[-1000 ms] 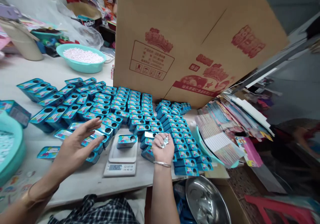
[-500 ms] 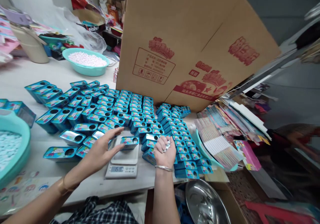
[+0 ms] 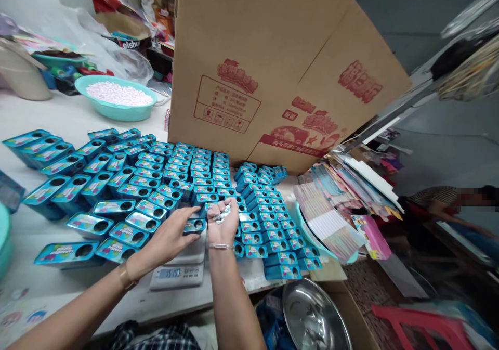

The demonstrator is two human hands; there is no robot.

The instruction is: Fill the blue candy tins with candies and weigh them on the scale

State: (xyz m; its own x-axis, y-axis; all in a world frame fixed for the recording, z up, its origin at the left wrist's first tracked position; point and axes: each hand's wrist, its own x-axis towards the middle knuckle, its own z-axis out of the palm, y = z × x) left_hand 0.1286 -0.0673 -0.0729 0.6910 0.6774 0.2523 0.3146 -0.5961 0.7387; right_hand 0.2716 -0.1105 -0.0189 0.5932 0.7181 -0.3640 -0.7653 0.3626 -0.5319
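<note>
On a small digital scale [image 3: 177,278] stands a blue tin [image 3: 194,225] with a round hole in its top. My left hand [image 3: 175,235] has its thumb and fingers around the left end of this tin. Close on the tin's right, my right hand [image 3: 223,222] is turned palm up, fingers curled over several small pale candies [image 3: 222,214]. Many more blue tins [image 3: 150,166] stand in rows behind and beside the scale, their top holes showing. The hands hide part of the scale's pan and some tins.
A large cardboard box [image 3: 257,53] rises behind the tins. A turquoise basin [image 3: 117,112] of pale candies sits back left. Stacked printed sheets [image 3: 331,220] lie right. A metal bowl [image 3: 315,313] is below the table edge. Another person [image 3: 436,199] sits far right.
My right hand has moved left, up beside the tin on the scale, still holding candies. My left hand has closed in around the tin. The view has shifted to the right.
</note>
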